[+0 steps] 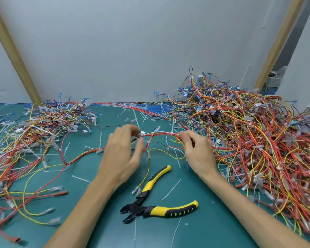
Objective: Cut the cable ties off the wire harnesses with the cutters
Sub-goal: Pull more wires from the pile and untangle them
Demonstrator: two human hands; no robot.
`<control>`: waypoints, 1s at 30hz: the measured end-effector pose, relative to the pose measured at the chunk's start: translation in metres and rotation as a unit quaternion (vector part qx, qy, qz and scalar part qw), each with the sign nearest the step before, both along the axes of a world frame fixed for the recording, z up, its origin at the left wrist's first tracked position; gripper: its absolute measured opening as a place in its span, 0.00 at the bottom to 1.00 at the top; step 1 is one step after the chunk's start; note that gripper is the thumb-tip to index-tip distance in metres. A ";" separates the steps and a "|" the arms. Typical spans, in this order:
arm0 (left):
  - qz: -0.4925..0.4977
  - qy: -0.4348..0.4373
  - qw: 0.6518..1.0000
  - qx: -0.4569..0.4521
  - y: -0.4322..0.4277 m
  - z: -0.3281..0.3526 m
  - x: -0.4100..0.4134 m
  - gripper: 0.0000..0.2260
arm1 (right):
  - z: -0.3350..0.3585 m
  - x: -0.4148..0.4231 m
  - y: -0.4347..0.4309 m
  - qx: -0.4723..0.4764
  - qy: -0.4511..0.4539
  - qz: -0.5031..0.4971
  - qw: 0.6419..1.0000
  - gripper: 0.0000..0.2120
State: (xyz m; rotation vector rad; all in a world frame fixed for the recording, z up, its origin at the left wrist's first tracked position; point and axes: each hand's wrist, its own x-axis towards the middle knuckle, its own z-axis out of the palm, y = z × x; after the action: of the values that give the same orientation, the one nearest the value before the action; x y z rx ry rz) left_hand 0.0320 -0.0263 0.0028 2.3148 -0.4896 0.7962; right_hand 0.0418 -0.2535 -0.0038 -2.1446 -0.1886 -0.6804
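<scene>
A wire harness [159, 135] of red, white and yellow wires stretches between my two hands above the green mat [89, 197]. My left hand [123, 154] pinches its left end by a white connector. My right hand [197, 153] grips its right end with curled fingers. A white cable tie [171, 132] wraps the bundle between the hands. The yellow-and-black cutters [150, 203] lie on the mat below my hands, jaws open and pointing left, with neither hand touching them.
A tall heap of tied harnesses [249, 133] fills the right side. A flatter spread of wires [30, 140] covers the left. Cut white tie pieces [171, 189] litter the mat. A grey wall [132, 51] stands behind.
</scene>
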 end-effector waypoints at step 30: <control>0.020 0.021 0.975 -0.221 0.017 0.013 0.010 0.07 | 0.002 -0.015 0.001 -0.100 -0.165 -0.046 0.980 0.09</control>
State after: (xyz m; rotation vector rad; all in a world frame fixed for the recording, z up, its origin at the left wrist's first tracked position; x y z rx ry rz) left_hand 0.0425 -0.0094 0.0158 1.9283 -0.2179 0.7820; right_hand 0.0269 -0.2523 -0.0014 -2.2287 -0.3490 -1.1120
